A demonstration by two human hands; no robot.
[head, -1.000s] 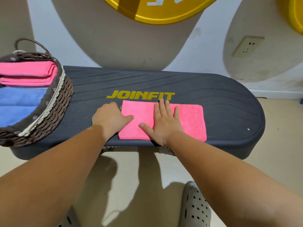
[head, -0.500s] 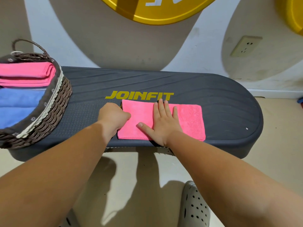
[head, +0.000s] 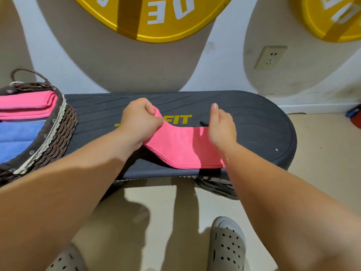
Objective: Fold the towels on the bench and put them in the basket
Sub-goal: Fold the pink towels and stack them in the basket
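A pink towel (head: 181, 147), folded into a strip, lies on the dark bench (head: 254, 122). Its left end is raised off the surface, and my left hand (head: 139, 122) grips that end. My right hand (head: 221, 126) stands on edge at the towel's right part, thumb up and fingers curled and blurred. I cannot make out whether it holds the cloth. The woven basket (head: 58, 130) sits on the bench's left end. It holds a folded pink towel (head: 25, 104) and a blue towel (head: 17, 137).
The wall stands right behind the bench, with a socket (head: 270, 57) and yellow discs (head: 152, 16) on it. My feet in grey clogs (head: 227, 245) are on the floor in front. The bench's right end (head: 273, 133) is bare.
My left hand has taken the towel's left end and lifted it up. My right hand has risen from lying flat on the towel to standing on its edge. The camera has moved closer.
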